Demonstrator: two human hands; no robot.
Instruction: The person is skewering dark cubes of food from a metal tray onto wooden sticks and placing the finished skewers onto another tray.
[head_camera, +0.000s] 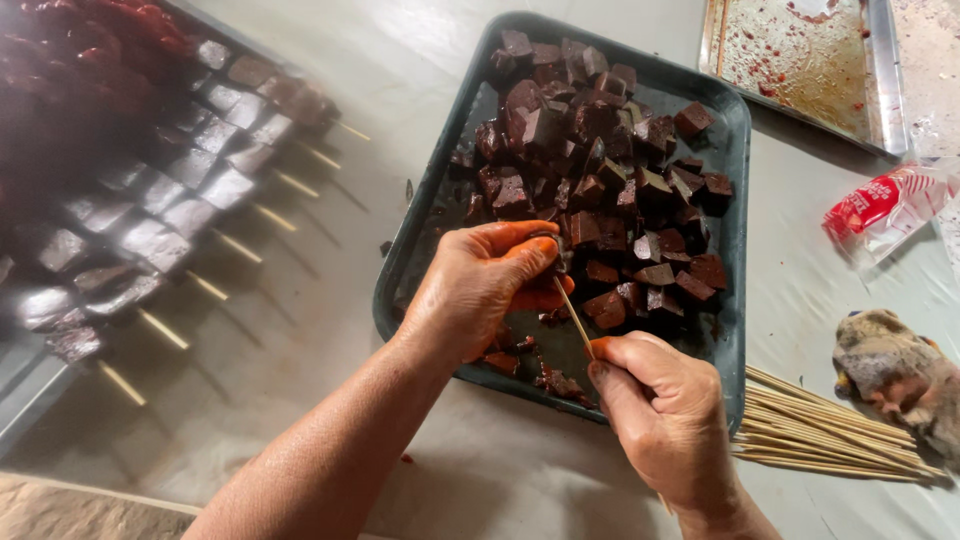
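Skewering is well underway, I'm judging: finished skewers of dark cubes (170, 210) are lying in rows at the left, while the dark rectangular metal tray (425, 210) is holding many loose dark brown-red cubes (600, 170). My left hand (480, 285) is pinching a cube over the tray, fingers pressed together; my right hand (660, 410) is gripping a thin bamboo stick (574, 318). I'm seeing spare bare bamboo sticks (830, 440) piled at the right.

head view | looks steeply down, close (single view) | over tray (735, 150)

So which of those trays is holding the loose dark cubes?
The dark green tray under both hands; the left tray holds finished skewers, and the metal one only stains.
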